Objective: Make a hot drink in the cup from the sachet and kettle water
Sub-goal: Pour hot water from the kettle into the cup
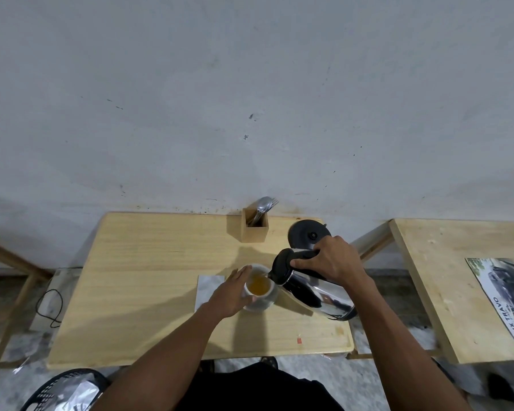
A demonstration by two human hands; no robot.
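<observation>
A white cup [260,302] stands near the middle right of the wooden table [149,292], holding amber liquid. My left hand [230,295] rests flat against the cup's left side, fingers stretched along the rim. My right hand [328,259] grips the black handle of a steel kettle [318,292], which is tilted with its spout over the cup. A thin stream runs from the spout into the cup. A white sachet or paper [207,287] lies flat on the table, partly under my left hand.
The black kettle base [307,234] sits behind the kettle. A wooden holder [254,232] with spoons and a fork stands at the table's back edge by the wall. A second table [445,280] with a printed sheet is to the right. A black basket [66,390] is on the floor.
</observation>
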